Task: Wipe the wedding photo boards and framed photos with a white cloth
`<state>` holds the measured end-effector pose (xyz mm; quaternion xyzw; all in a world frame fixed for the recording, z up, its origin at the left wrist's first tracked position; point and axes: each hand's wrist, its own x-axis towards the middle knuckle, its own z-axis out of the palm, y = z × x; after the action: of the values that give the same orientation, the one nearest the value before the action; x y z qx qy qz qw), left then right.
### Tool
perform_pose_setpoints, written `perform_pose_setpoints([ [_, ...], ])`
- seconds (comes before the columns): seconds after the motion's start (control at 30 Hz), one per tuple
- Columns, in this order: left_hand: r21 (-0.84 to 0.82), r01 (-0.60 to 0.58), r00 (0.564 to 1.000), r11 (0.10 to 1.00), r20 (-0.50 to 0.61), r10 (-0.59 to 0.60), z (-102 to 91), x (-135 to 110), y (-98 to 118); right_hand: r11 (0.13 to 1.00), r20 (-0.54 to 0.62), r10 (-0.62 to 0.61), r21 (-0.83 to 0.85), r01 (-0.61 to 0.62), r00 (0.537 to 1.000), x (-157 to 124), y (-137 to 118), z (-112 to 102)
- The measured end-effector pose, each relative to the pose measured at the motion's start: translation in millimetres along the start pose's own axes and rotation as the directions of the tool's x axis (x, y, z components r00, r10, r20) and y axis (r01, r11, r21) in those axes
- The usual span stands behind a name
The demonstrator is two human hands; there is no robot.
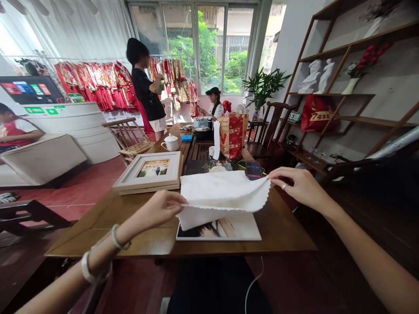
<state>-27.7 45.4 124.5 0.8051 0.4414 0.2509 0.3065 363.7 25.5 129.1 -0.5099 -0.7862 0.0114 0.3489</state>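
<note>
A white cloth [222, 194] with a zigzag edge hangs stretched above the wooden table [131, 226]. My left hand [162, 209] pinches its left edge. My right hand [299, 185], with a ring on one finger, pinches its right corner. Under the cloth lies a large photo print [229, 229] near the table's front edge, partly hidden by it. A stack of framed photos [150, 171] sits to the left, beyond my left hand.
Behind the cloth are a phone [253, 169], a red paper bag [233, 134], a white teapot [171, 142] and a tea tray. One person stands and another sits at the far end. Wooden chairs flank the table; a shelf [340, 93] lines the right wall.
</note>
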Motion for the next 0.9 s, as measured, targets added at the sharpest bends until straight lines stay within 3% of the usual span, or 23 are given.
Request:
perform_pose_setpoints([
  [0.1,0.035,-0.018,0.998,0.999,0.068,0.016,-27.2,16,-5,1.0,0.01,-0.024,0.019,0.024,1.0,13,5,-6],
  [0.17,0.097,-0.06,0.99,0.993,0.134,0.047,-30.9,18,0,0.999,0.008,0.002,0.048,-0.003,1.0,23,9,-7],
  [0.23,0.237,-0.132,0.984,0.962,0.15,0.098,-17.6,11,8,0.999,0.015,0.032,0.041,-0.032,0.999,33,11,-6],
  [0.33,0.35,-0.235,0.972,0.907,0.112,0.208,23.2,-4,14,0.998,0.046,0.026,-0.05,-0.023,0.999,43,9,-2],
  [0.43,0.443,-0.26,0.96,0.858,0.022,0.28,55.9,-1,3,0.994,0.083,-0.053,-0.09,0.06,0.995,47,4,3],
  [0.53,0.514,-0.19,0.932,0.836,-0.172,0.317,60.8,24,-17,0.995,0.073,-0.074,-0.064,0.079,0.995,47,4,6],
  [0.6,0.507,-0.159,0.927,0.847,-0.219,0.305,56.7,36,-27,0.998,0.034,-0.029,-0.047,0.03,0.999,47,11,8],
  [0.73,0.47,-0.255,0.945,0.845,-0.065,0.321,62.1,26,-28,0.999,-0.007,0.026,-0.035,-0.027,1.0,44,27,13],
  [0.9,0.438,-0.239,0.969,0.867,0.051,0.241,77.9,0,-18,0.999,0.003,0.011,-0.038,-0.011,1.0,43,29,22],
])
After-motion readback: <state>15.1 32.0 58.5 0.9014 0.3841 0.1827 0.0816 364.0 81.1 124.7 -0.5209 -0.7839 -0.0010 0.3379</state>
